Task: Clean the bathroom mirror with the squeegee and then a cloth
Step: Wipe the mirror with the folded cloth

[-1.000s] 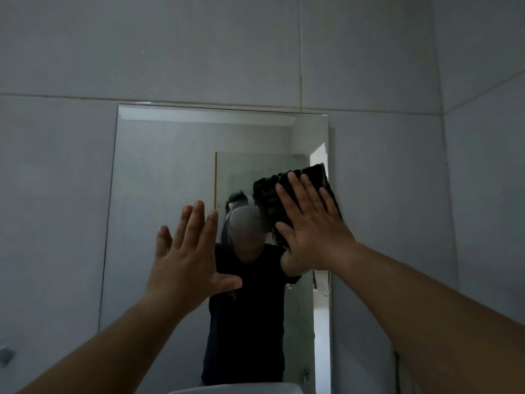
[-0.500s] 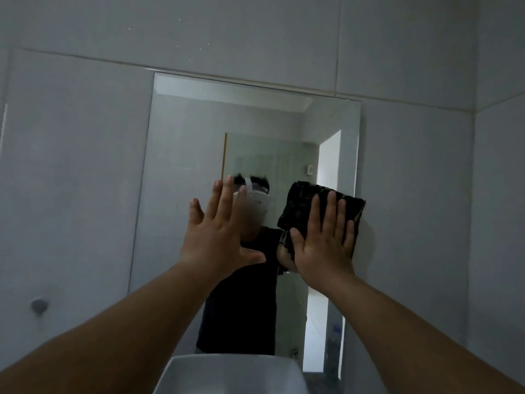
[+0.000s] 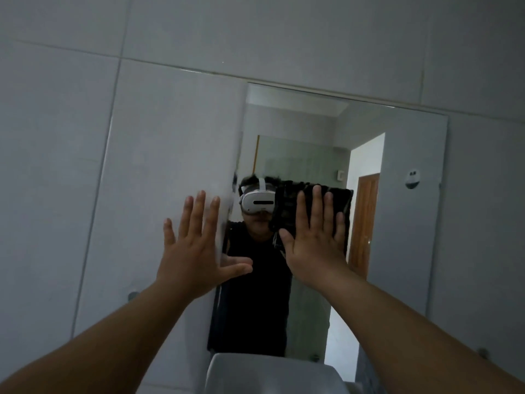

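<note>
The bathroom mirror (image 3: 397, 223) hangs on a grey tiled wall and reflects a person in a black shirt. My right hand (image 3: 315, 245) lies flat with fingers spread, pressing a dark folded cloth (image 3: 287, 206) against the glass near the mirror's middle. To its left, my left hand (image 3: 196, 251) is raised with the palm forward and fingers apart, holding nothing. Whether it touches the glass I cannot tell. No squeegee is in view.
A white sink (image 3: 270, 373) sits directly below the mirror at the bottom edge. Small round studs (image 3: 132, 295) (image 3: 483, 352) stick out of the wall near the mirror's lower corners. The mirror reflects a doorway and a wooden door (image 3: 366, 223).
My right hand has slid the cloth from the mirror's right edge leftward toward its middle. The left hand stays raised and open. The view has shifted, and the sink now shows.
</note>
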